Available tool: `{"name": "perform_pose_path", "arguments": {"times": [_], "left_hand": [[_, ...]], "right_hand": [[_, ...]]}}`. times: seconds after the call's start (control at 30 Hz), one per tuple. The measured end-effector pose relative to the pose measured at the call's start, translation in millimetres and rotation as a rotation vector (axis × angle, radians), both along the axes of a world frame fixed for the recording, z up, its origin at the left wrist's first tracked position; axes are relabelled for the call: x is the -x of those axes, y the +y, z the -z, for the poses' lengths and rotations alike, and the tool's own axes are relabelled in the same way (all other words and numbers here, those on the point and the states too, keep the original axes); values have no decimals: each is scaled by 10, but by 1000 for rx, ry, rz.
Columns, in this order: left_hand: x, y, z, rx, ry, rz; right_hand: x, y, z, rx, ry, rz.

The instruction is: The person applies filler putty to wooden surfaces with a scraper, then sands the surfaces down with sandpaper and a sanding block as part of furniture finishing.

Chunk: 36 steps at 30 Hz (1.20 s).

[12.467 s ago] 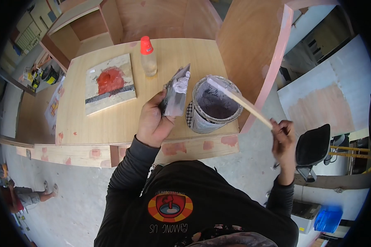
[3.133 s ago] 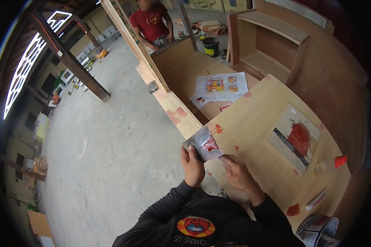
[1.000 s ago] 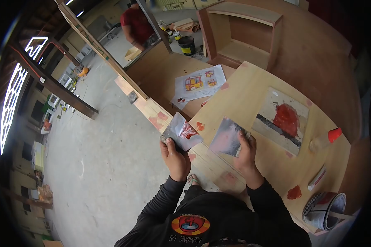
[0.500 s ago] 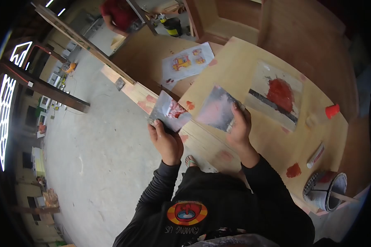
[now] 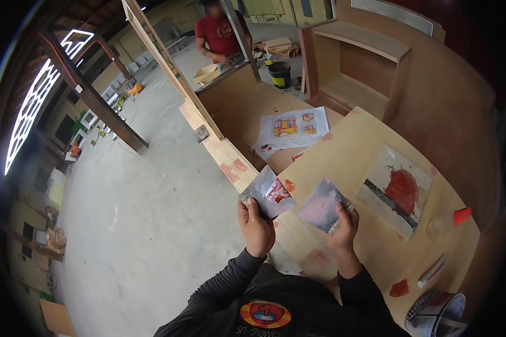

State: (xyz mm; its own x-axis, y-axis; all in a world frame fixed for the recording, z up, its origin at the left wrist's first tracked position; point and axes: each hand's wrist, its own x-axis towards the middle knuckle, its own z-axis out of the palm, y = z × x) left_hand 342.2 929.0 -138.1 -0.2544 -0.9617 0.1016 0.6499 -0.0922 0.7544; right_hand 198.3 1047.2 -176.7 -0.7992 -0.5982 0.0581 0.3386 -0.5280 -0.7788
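Note:
My left hand [image 5: 257,229] grips a flat metal putty spreader [image 5: 263,191] by its left edge, thumb on top. A smear of red and whitish putty lies on that blade. My right hand [image 5: 343,231] is closed on a second putty spreader [image 5: 320,206], whose grey face carries a thin pinkish film. The two blades are held side by side, a small gap between them, above the edge of the wooden panel [image 5: 351,146]. Right of my right hand lies a mixing board [image 5: 376,208] with a dark stripe and a large red putty patch [image 5: 403,191].
A printed drawing [image 5: 292,128] lies beyond the panel. At right are a red cap [image 5: 461,215], a white tube [image 5: 432,272] and a paint can [image 5: 434,312]. A wooden frame post [image 5: 171,70] rises ahead. A person in a red shirt [image 5: 219,36] stands behind it, near a black bucket [image 5: 279,74].
The view has tilted up, so the scene sits lower and the person in red shows more fully. Both hands still hold their spreaders, in nearly the same pose.

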Motion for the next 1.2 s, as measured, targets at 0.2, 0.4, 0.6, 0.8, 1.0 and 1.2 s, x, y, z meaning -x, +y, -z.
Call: {"name": "perform_pose_path", "arguments": {"times": [0.2, 0.4, 0.6, 0.8, 1.0, 1.2], "left_hand": [[-17, -13, 14, -26, -44, -19], [-30, -13, 20, -26, -9, -28], [-58, -18, 33, -15, -6, -19], [-66, -24, 50, 11, -3, -24], [-46, -16, 32, -19, 17, -25], [-51, -7, 15, -31, -19, -29]], "right_hand": [[-13, -1, 85, -6, 13, -10], [-30, 13, 95, -35, 58, -51], [-101, -7, -44, -64, 14, -8], [-122, -19, -73, -44, 2, -53], [-131, -36, -65, -63, 8, -45], [-142, -25, -25, -67, 13, -46]]}}
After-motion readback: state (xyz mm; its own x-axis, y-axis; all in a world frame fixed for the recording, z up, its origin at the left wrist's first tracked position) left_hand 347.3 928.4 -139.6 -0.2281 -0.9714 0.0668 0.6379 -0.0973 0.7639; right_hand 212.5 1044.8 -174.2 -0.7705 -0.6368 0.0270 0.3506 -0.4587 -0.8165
